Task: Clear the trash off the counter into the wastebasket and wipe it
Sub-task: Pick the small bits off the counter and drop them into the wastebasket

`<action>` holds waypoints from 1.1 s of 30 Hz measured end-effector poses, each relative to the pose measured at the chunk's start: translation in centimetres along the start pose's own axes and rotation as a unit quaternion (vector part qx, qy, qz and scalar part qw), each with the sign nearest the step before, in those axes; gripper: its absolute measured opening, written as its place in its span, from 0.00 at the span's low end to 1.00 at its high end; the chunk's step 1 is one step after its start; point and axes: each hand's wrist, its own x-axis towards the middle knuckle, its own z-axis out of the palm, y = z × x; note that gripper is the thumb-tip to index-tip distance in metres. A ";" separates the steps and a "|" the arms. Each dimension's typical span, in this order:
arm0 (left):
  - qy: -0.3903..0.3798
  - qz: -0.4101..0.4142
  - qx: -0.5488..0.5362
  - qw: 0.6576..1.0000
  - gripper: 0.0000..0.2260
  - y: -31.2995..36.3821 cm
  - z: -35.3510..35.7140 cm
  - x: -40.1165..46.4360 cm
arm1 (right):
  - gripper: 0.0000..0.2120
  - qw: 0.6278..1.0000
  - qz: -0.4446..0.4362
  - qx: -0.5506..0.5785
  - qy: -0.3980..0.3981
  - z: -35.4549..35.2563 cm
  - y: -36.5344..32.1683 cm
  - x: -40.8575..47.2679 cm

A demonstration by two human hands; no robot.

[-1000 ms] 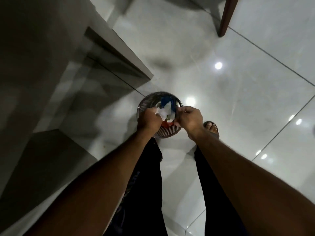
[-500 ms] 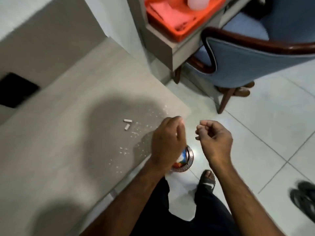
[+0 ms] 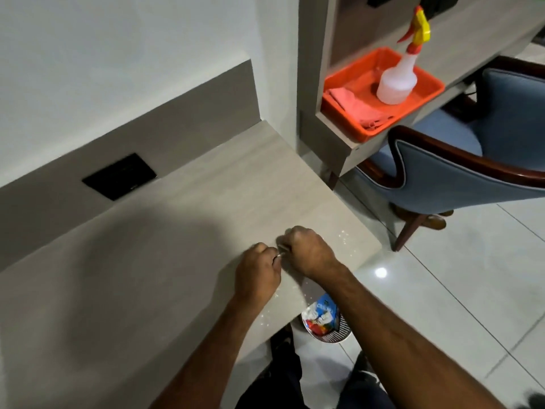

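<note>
On the counter [image 3: 177, 231], left hand [image 3: 259, 273] and right hand [image 3: 309, 252] pinch small scraps [image 3: 281, 251].

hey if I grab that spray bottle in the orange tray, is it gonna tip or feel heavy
The spray bottle has a wide base and narrow neck, so it probably stands steady, though a push near the trigger could tip it. It looks like thin translucent plastic, likely light and squeezable; how full it is cannot be told. It stands in the orange tray beside a cloth.
</note>
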 end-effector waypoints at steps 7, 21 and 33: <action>0.056 -0.030 -0.004 0.998 0.06 0.5 -1.0 -1.5 | 0.08 0.991 0.034 0.055 0.120 0.6 0.6 -2.1; -0.044 0.029 -0.075 0.996 0.06 11.4 18.2 -10.3 | 0.06 0.792 0.427 0.368 0.233 15.8 20.4 -17.5; -0.176 -0.110 0.096 0.974 0.10 -0.4 43.6 -8.1 | 0.10 0.852 0.449 0.268 0.028 37.7 30.0 -8.5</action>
